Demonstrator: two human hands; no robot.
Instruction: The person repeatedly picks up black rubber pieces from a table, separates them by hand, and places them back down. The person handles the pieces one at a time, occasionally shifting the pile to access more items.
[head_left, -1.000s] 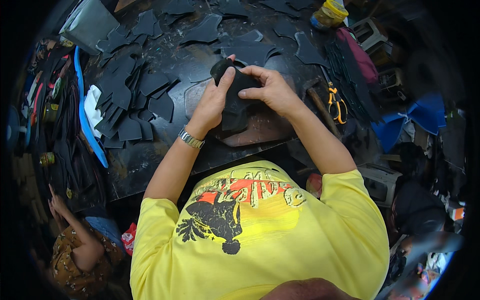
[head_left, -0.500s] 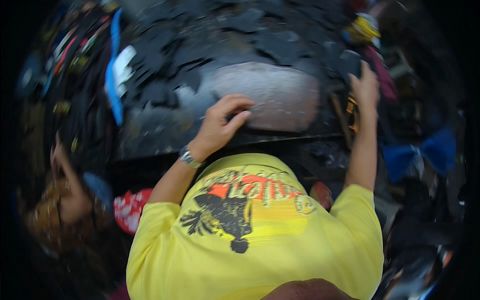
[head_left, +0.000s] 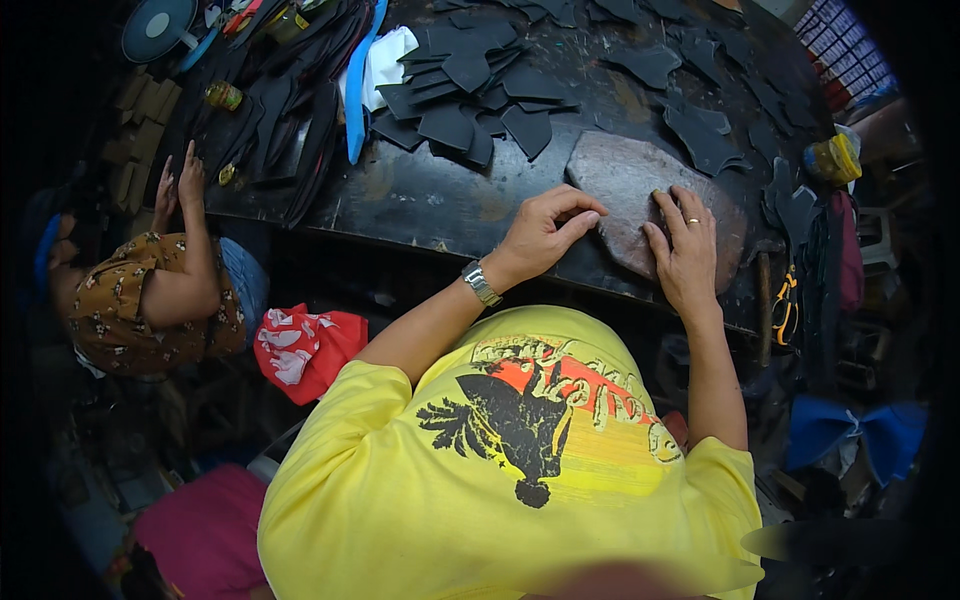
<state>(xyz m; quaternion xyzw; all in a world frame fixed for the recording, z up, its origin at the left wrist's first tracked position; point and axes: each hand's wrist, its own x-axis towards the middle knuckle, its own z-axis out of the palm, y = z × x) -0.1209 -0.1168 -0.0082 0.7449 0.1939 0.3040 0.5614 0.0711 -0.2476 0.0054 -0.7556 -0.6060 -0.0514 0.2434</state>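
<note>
A flat grey-brown slab (head_left: 625,170) with a worn surface lies at the front of the dark table. My right hand (head_left: 685,235) rests on it, fingers spread and lying flat, with a ring on one finger. At the slab's left edge is my left hand (head_left: 548,232), wearing a metal watch (head_left: 481,284). Its fingers are curled and the thumb is close to the index finger; whatever they hold, if anything, is hidden. Dark shoe-part-like cut pieces (head_left: 700,138) lie just beyond the slab, and more are piled as overlapping black pieces (head_left: 465,125) further left.
Right of the slab are a hammer (head_left: 764,310), orange-handled scissors (head_left: 787,305) and a yellow-labelled jar (head_left: 833,160). A blue strip (head_left: 357,95) and white cloth (head_left: 388,65) lie at the left. Beyond them sits a person in brown (head_left: 150,290), both hands raised near the table edge.
My right hand has come back from a dark piece at the far right onto the slab. My left hand stays curled near the slab. The view has turned, showing more of the left side.
</note>
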